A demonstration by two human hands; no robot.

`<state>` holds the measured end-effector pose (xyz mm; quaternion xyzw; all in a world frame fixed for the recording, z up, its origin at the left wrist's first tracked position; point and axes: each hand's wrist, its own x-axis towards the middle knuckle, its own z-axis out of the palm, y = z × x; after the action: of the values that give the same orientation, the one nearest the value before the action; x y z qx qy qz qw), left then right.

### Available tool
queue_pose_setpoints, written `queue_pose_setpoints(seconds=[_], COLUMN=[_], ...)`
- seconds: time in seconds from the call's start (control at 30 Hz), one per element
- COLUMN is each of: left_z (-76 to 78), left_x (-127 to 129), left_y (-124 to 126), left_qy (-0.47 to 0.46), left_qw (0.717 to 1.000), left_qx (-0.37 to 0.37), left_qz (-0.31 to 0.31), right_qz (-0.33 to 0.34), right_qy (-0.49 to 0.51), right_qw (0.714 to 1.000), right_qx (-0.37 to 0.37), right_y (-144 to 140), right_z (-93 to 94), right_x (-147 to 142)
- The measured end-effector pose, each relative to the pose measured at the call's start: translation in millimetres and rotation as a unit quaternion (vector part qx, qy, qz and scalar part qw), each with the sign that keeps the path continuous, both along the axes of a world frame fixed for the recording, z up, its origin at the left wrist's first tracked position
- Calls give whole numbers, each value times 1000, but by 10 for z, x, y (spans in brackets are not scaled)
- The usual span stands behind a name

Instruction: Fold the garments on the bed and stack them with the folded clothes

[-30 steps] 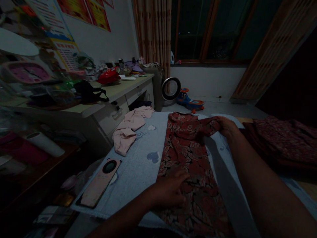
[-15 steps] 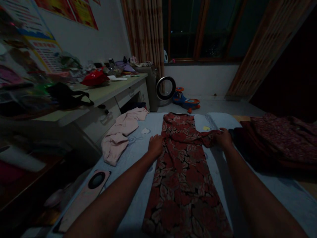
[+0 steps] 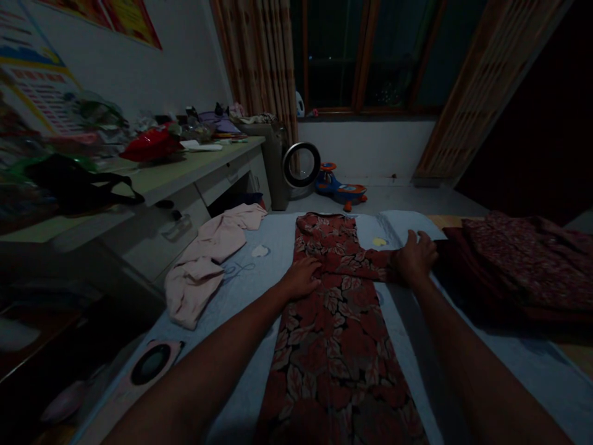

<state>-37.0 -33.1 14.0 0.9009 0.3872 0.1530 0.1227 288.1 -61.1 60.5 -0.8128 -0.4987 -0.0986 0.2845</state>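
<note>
A red dress with a pale leaf print (image 3: 340, 334) lies stretched lengthwise on a light blue sheet (image 3: 259, 296). My left hand (image 3: 302, 278) rests flat on the dress's left side near the chest. Over at the right, my right hand (image 3: 416, 256) presses on the end of the sleeve, which is laid out sideways. Neither hand lifts the cloth; the fingers lie spread on it.
A pink garment (image 3: 208, 259) lies crumpled at the sheet's left. Dark red folded clothes (image 3: 514, 266) are stacked at the right. A pink phone-like slab (image 3: 148, 368) lies at lower left. A cluttered desk (image 3: 185, 170) stands at left; a round fan (image 3: 302, 165) and toy car (image 3: 340, 188) are on the floor.
My left hand went from the dress's lower middle up to its left side near the chest. The right hand stayed on the sleeve and flattened it. The view shifted forward.
</note>
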Motion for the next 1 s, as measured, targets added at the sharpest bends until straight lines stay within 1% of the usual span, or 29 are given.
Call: queue_pose_setpoints(seconds=[0.07,0.13,0.17,0.27,0.37,0.43,0.53,0.67,0.77,0.9,1.0], left_z=[65,118,138,181,224,259,305,332,316,214,81], left_x=[5,22,34,71,92,95,106,177,272,397,457], left_y=[92,234,319,603,899,1086,1338,1610,1752,1804,1735], left_qy=[-13,-25,-27,-17,-9,-6,12,19,5,-28,-61], left_qw=[1000,998,996,988,982,979,974,968,964,957,959], left_qx=[1,13,18,17,10,7,-15,-26,-27,-23,-28], left_qz=[11,52,78,149,186,202,225,249,264,289,276], right_qz=[77,146,166,172,175,180,164,98,64,45,23], right_qy=[-42,-43,-39,-37,-40,-37,-39,-62,-64,-42,-52], right_qw=[995,983,977,970,971,972,977,984,985,988,991], right_qx=[-48,-102,-126,-166,-160,-147,-129,-134,-145,-139,-120], right_y=[61,141,174,208,180,171,190,194,152,121,133], right_z=[-92,-197,-253,-419,-540,-578,-569,-478,-423,-456,-515], right_x=[-180,-325,-376,-445,-429,-401,-346,-247,-171,-77,-7])
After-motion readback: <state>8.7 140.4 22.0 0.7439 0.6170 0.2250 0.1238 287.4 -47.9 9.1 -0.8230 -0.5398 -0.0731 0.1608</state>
